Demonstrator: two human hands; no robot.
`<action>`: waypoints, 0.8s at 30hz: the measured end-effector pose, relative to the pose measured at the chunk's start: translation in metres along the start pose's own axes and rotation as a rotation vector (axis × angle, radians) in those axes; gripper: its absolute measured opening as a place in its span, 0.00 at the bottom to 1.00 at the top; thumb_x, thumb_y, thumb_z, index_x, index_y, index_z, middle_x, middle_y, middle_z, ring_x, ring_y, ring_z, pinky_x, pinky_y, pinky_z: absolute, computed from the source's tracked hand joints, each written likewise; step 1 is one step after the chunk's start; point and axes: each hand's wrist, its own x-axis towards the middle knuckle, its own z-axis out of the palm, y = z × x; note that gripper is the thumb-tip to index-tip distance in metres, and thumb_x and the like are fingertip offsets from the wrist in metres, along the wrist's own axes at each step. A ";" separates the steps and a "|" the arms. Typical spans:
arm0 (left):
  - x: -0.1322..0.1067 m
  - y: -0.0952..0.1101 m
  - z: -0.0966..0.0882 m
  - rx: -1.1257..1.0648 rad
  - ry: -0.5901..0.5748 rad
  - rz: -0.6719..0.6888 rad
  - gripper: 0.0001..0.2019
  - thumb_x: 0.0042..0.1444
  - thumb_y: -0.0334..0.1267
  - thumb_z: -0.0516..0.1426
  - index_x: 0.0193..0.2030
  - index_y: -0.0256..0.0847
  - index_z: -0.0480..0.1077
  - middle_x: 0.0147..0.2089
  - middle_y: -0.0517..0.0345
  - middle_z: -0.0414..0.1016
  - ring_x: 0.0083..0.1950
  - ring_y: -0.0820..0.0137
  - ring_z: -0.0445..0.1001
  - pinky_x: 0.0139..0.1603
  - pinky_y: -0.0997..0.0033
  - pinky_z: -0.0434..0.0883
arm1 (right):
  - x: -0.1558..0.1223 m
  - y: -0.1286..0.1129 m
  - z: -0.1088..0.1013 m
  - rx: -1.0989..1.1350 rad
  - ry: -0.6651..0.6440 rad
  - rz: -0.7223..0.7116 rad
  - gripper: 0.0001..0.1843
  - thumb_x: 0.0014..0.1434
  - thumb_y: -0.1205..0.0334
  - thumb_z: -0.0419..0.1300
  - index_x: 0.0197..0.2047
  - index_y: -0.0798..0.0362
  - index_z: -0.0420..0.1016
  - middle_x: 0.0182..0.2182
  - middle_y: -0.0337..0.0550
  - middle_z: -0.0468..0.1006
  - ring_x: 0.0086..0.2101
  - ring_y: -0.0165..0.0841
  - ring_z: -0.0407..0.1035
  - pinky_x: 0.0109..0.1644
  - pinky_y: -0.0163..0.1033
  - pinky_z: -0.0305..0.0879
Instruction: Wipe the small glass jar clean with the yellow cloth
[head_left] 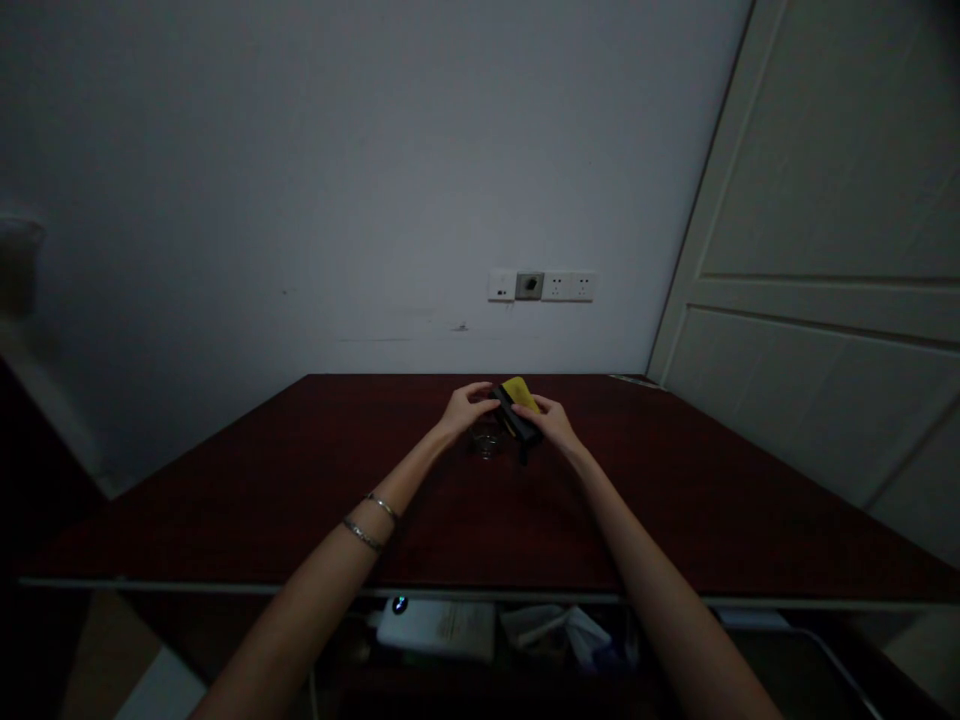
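Both my arms reach out over a dark red table (pixel 300 500). My left hand (pixel 463 408) and my right hand (pixel 553 420) meet near the table's middle, fingers closed on a small black and yellow object (pixel 517 404) held between them. Just below it, a small clear glass (pixel 487 440) stands on the table, under my left hand. Two thin bracelets (pixel 371 522) circle my left wrist. The room is dim, so I cannot make out what the object is.
A white wall with a row of sockets (pixel 541 286) stands behind the table. A pale door (pixel 825 250) is at the right. Below the table's front edge lie a white box (pixel 439 626) with a small light and some crumpled white wrappers (pixel 559 632).
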 end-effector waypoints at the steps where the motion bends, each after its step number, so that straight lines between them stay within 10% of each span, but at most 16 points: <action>1: -0.001 -0.004 -0.003 0.037 0.025 0.001 0.25 0.38 0.37 0.62 0.46 0.32 0.68 0.42 0.46 0.72 0.41 0.65 0.71 0.42 0.64 0.68 | 0.001 0.004 -0.001 0.025 0.042 0.023 0.22 0.37 0.54 0.65 0.36 0.57 0.74 0.32 0.43 0.78 0.31 0.35 0.71 0.37 0.38 0.67; 12: -0.027 -0.055 -0.026 0.251 -0.054 -0.218 0.47 0.22 0.45 0.68 0.54 0.31 0.59 0.58 0.35 0.59 0.58 0.53 0.59 0.57 0.58 0.56 | 0.009 0.029 -0.012 0.174 0.309 0.137 0.21 0.37 0.56 0.65 0.35 0.59 0.74 0.30 0.46 0.78 0.29 0.36 0.72 0.30 0.37 0.69; 24: -0.029 -0.072 -0.010 0.367 -0.033 -0.138 0.40 0.21 0.47 0.68 0.45 0.32 0.64 0.44 0.42 0.71 0.47 0.57 0.69 0.48 0.61 0.64 | -0.004 0.017 -0.007 0.173 0.346 0.125 0.19 0.37 0.54 0.64 0.31 0.58 0.74 0.28 0.44 0.78 0.28 0.35 0.72 0.31 0.36 0.68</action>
